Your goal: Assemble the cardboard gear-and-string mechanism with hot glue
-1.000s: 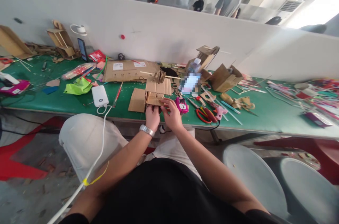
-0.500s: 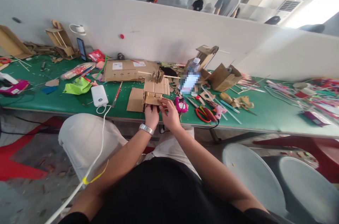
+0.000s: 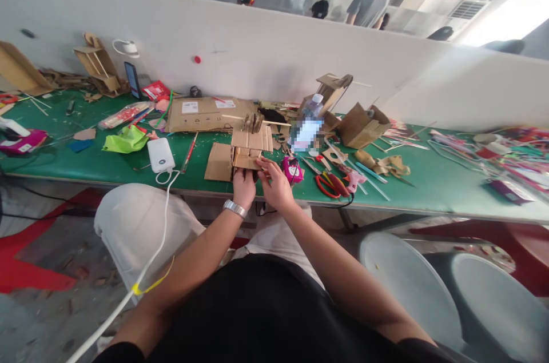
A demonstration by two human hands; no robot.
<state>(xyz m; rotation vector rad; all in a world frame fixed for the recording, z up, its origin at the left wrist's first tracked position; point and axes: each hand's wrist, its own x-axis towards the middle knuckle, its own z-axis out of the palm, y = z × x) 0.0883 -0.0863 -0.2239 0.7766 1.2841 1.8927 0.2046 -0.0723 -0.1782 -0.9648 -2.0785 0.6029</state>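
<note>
A small cardboard model (image 3: 249,141) stands near the front edge of the green table, with a wooden stick through the layered cardboard pieces on its top. My left hand (image 3: 244,187), wearing a metal watch, is closed at the model's lower front; its fingertips are hidden under a cardboard flap. Thumb and fingers of my right hand (image 3: 274,181) pinch the right end of that flap. Flat on the table at the model's left lies a cardboard panel (image 3: 218,162). Just right of my right hand is a magenta box (image 3: 293,170) with a dark cord.
Orange-handled pliers (image 3: 328,186) and a pink glue gun (image 3: 355,179) lie to the right. A white power bank (image 3: 160,155) with a cable sits at left. Behind are a flat cardboard box (image 3: 206,117), a bottle (image 3: 315,106) and a brown carton (image 3: 364,126). Grey stools (image 3: 407,288) stand right.
The model and both hands have shifted very slightly left in view. Both hands keep their places on the model, and the flap looks almost the same.
</note>
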